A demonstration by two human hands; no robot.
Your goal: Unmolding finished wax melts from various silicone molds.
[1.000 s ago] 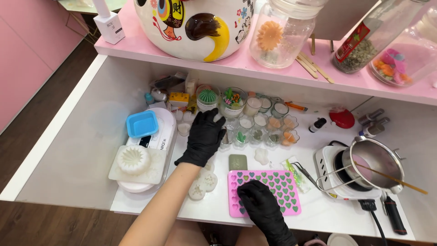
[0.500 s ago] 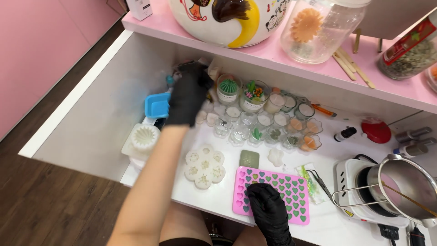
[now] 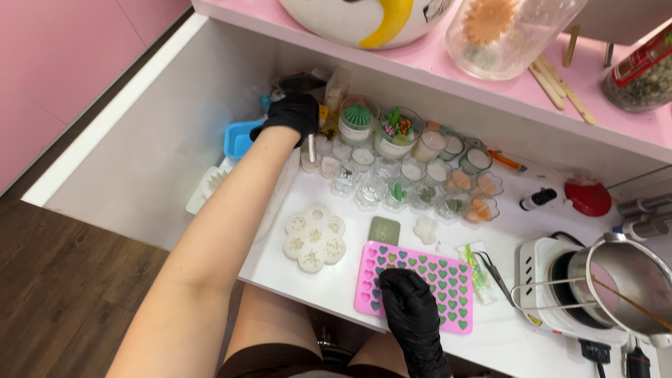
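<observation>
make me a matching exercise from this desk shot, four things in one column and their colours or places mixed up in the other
Things:
1. heart mould
2. flower mould
3. small tray
4. right hand

Descriptions:
A. blue, beside the left hand
B. gloved, resting on the mould's near edge
C. pink, with green-filled cavities
D. white, left of the pink mould

Pairs: 1-C, 2-D, 3-A, 4-B

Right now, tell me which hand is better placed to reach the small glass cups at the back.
Left. The left hand is already at the back row, right beside the glass cups. The right hand rests on the pink heart mould at the near edge.
</observation>
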